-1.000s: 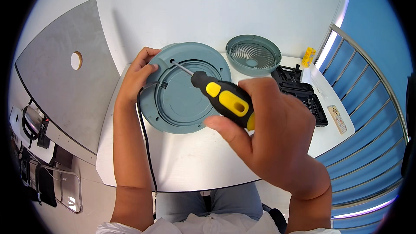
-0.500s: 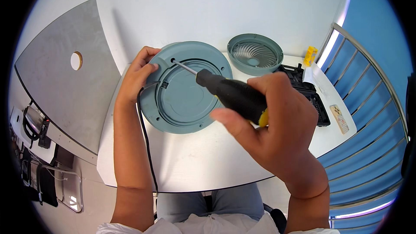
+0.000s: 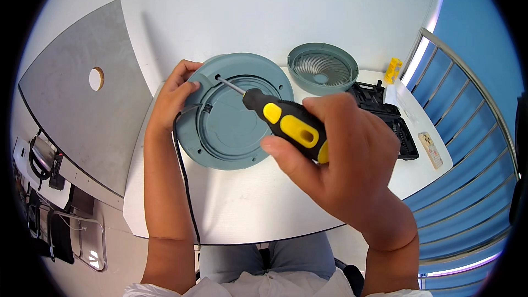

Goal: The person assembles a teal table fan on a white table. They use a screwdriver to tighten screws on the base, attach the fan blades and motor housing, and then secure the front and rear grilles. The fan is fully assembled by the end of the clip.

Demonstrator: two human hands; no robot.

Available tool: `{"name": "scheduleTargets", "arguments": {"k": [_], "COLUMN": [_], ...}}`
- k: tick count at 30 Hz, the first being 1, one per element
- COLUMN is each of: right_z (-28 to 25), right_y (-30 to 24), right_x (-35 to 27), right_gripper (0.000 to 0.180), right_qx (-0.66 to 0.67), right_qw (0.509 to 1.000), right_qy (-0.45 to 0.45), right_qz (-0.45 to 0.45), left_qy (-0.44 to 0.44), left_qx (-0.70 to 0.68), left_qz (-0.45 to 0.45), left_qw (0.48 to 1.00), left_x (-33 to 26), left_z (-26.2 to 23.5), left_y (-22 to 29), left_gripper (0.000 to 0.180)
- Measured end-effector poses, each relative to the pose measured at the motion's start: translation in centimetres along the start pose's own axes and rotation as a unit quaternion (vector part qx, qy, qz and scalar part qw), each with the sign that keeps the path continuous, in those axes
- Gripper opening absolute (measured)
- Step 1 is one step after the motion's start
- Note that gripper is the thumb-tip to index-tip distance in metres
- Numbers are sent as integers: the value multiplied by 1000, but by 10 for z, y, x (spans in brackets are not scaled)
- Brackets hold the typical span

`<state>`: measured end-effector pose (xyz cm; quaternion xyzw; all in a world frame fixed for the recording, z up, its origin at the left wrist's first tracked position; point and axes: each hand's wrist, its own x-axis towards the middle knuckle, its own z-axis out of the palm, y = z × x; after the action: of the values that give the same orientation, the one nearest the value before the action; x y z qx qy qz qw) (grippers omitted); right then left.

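My left hand (image 3: 177, 94) grips the upper left rim of a round grey-green plastic base (image 3: 236, 124), tilted up off the white table. Several screw holes ring its edge, and a black cable (image 3: 182, 159) comes out of its left side. My right hand (image 3: 349, 157) is closed around the black and yellow handle of a screwdriver (image 3: 291, 126). The metal shaft slants up and left, its tip in the hole near my left fingers. Whether a screw sits in that hole is hidden.
A matching round grille cover (image 3: 323, 69) lies at the back of the table (image 3: 275, 209). Right of it are an open black tool case (image 3: 393, 118), a small yellow item (image 3: 393, 70) and a remote control (image 3: 430, 150). A metal railing (image 3: 478, 93) borders the right; a grey panel (image 3: 82, 82) stands left.
The screwdriver's handle has turned, bringing its yellow patches into view, and my right hand has shifted slightly left. The tip stays in the same hole; my left hand keeps its grip.
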<state>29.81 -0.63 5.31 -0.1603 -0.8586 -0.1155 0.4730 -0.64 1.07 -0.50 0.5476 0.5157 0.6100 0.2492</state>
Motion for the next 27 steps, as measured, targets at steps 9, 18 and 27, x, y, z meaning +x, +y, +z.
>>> {"name": "scheduleTargets", "arguments": {"k": [9,18,27], "right_z": [-5,-4,-1], "right_y": [1,-3,8], "right_x": [4,6,7], "right_gripper": [44,56,45], "right_qx": [70,81,45], "right_qw": [995,996,996], "right_qy": [-38,-23,-7], "right_qz": [-60,14,-77], "left_qy": [-5,3,0], "left_qx": [-19,-16,-15], "left_qz": [13,2,1], "left_qw": [1000,1000,1000], "left_x": [-2,-2,-2], "left_z": [1,-1,2], "left_y": [0,-2,1], "left_gripper": [33,33,33]}}
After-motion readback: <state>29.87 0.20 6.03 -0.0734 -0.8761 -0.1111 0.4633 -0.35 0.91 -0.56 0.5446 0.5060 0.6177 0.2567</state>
